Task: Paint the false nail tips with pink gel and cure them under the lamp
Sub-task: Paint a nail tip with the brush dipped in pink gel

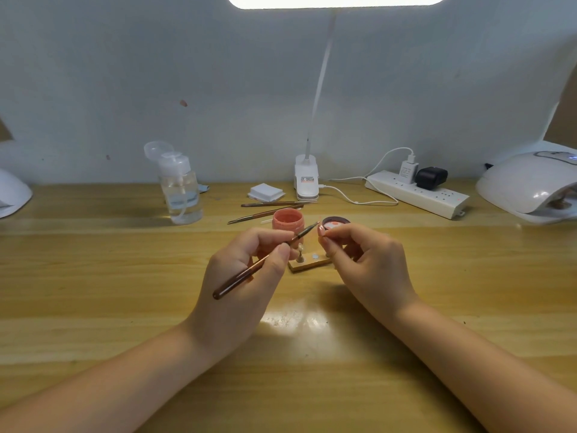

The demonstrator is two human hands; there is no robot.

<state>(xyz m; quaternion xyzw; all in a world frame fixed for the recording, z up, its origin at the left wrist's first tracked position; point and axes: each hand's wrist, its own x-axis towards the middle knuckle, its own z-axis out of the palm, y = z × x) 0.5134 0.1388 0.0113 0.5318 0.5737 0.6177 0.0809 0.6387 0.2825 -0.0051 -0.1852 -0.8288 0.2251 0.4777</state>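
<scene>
My left hand (249, 270) grips a brown nail brush (265, 260), its tip pointing up and right at a pink false nail tip (321, 230). My right hand (362, 260) pinches that tip's stand between thumb and forefinger. Between the hands, a small wooden holder (309, 264) carries another stand with a tip. Behind it stands the open pink gel jar (288, 220), and its dark lid (335, 221) lies to the right. The white curing lamp (530, 189) sits at the far right of the table.
A clear pump bottle (181, 189) stands at the back left. Two spare brushes (268, 209), a stack of white wipes (266, 192), a clip-on desk lamp (306, 179) and a power strip (418, 193) with cables line the back. Another white device (12, 195) shows at the left edge.
</scene>
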